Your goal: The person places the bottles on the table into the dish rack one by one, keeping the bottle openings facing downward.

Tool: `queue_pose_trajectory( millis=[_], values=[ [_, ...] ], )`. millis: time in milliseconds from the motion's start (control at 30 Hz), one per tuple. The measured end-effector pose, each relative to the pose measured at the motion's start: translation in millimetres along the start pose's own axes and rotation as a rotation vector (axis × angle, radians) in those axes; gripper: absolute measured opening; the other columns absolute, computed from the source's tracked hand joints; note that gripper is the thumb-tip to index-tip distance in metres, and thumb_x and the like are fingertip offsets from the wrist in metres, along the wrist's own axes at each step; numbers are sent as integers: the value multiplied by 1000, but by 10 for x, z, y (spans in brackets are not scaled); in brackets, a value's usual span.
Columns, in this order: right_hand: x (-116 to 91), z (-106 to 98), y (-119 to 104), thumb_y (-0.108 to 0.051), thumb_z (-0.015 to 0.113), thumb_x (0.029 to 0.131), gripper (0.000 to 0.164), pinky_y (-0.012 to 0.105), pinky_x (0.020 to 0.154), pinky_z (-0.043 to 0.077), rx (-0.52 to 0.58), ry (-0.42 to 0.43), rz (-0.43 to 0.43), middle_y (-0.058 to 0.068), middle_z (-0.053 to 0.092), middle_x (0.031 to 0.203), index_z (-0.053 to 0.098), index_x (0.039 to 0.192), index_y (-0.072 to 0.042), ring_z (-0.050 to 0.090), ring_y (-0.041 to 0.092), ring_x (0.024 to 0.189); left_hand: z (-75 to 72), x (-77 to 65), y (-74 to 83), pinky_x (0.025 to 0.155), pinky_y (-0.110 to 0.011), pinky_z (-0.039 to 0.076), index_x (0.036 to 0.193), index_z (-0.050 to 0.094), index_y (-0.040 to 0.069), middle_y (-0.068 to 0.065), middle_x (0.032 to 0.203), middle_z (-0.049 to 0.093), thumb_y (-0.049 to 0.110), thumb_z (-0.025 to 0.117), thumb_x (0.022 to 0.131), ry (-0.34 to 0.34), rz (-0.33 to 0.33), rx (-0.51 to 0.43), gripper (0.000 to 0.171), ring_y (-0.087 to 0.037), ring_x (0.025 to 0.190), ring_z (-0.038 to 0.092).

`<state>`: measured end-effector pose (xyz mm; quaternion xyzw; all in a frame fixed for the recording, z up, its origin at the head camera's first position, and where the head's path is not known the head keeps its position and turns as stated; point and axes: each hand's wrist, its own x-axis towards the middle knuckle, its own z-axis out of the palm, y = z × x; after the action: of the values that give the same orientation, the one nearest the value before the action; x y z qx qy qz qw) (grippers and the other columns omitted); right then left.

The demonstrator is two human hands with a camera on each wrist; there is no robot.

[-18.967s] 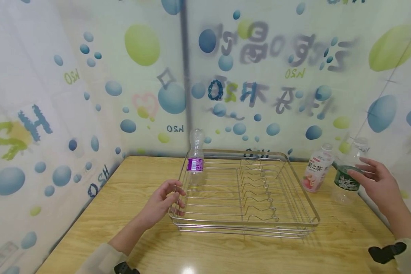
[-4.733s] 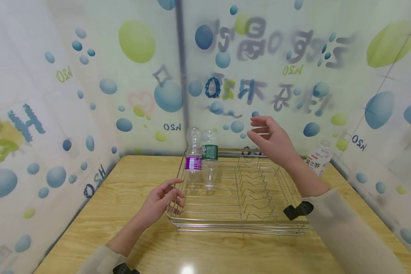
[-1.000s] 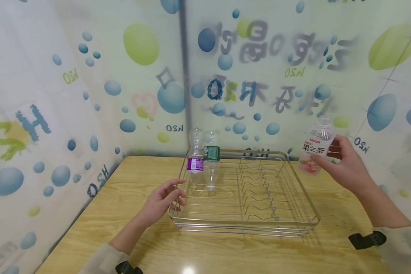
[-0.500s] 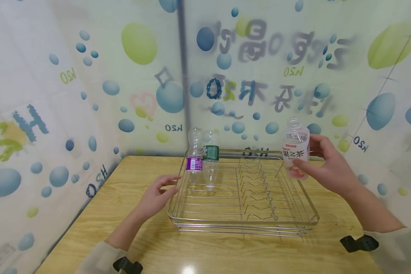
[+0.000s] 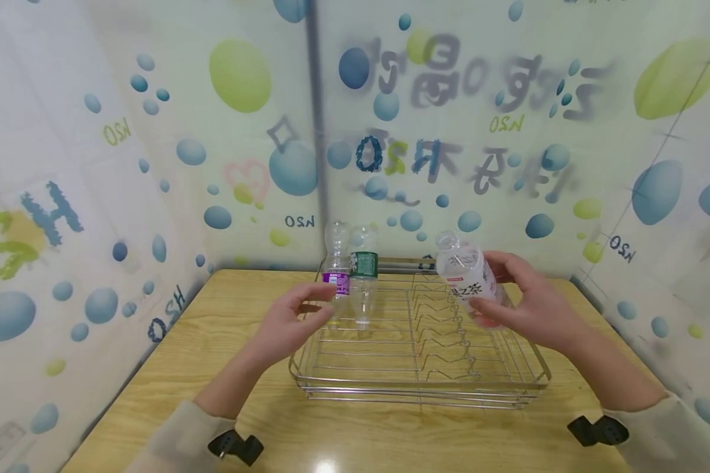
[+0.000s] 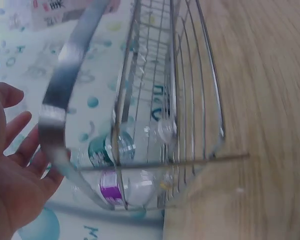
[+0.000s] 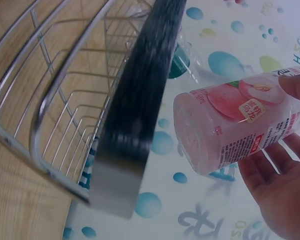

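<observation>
My right hand grips a pink-labelled peach tea bottle above the right part of the wire dish rack. The bottle leans with its capless mouth to the left; its base and peach picture face the right wrist view. My left hand holds nothing, its fingers loosely bent over the rack's left side and overlapping the purple-labelled clear bottle. Beside that one, a green-labelled clear bottle stands upright in the rack. In the left wrist view, the left hand is apart from the metal rim.
The rack sits on a wooden table. A row of bent wire dividers runs front to back through its right half. Behind and at both sides hangs a patterned curtain with blue and green dots.
The green-labelled bottle went from the table into the rack earlier. The peach tea bottle has been lifted, carried left over the rack and tipped. My left hand has left the rim, moving up and right.
</observation>
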<state>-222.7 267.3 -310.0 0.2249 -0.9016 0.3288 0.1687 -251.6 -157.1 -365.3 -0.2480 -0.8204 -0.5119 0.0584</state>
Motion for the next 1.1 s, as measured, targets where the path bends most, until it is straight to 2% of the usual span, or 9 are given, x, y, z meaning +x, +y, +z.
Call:
queue_pose_trajectory(
  millis=[100,167,300,400,533,633,733,833,1100],
  values=[
    [0,63,-61,-26,88,96,72,42,92,58,7,-39,-19,2,68,130,51,158,-15,66,27,118,105,55,96,106,-38,61,149,64,14,-11,145,69,18,73,106,-57,45,-41,44,-33,132,68],
    [-1,104,-95,-28,88,96,72,46,90,57,19,-65,-30,0,67,132,52,158,-18,65,25,118,180,89,156,105,-37,61,150,64,20,-7,147,68,20,75,105,-102,53,-65,46,-30,131,68],
    [2,188,-142,-29,88,97,69,42,87,57,46,-110,-57,-3,64,135,53,157,-24,62,21,116,324,156,257,106,-41,60,153,61,28,-2,147,66,22,78,103,-173,48,-114,53,-29,132,68],
    [-2,247,-169,-30,88,96,69,38,86,57,45,-131,-83,-4,64,135,54,156,-26,62,18,115,426,209,334,106,-43,61,156,57,27,-3,150,64,21,81,101,-207,42,-147,60,-29,132,68],
    [-9,317,-201,-30,89,95,69,37,89,58,57,-157,-131,-5,64,137,56,156,-26,60,15,115,553,276,421,100,-39,64,161,50,25,-7,153,61,22,85,98,-236,35,-168,72,-26,129,70],
    [-6,357,-219,-27,90,94,69,36,94,59,67,-172,-185,-6,65,140,57,155,-26,60,12,118,626,311,464,94,-36,66,160,48,28,-7,146,63,25,86,97,-261,20,-180,74,-23,122,71],
    [-7,387,-231,-25,90,94,70,34,94,60,67,-183,-230,-7,65,139,58,156,-26,61,11,118,677,338,487,90,-36,66,159,50,31,-3,137,66,26,87,96,-289,26,-198,73,-21,113,73],
    [-15,406,-240,-25,90,95,70,31,93,61,68,-198,-243,-8,65,138,57,156,-27,60,9,117,710,353,508,88,-36,65,160,50,30,-2,136,65,23,86,97,-307,53,-220,73,-22,108,72],
    [-24,405,-248,-25,89,95,68,32,96,62,74,-213,-231,-7,66,140,58,155,-26,61,10,119,712,339,509,84,-32,63,159,53,29,-3,136,66,20,85,97,-282,92,-223,70,-23,108,70]
  ],
)
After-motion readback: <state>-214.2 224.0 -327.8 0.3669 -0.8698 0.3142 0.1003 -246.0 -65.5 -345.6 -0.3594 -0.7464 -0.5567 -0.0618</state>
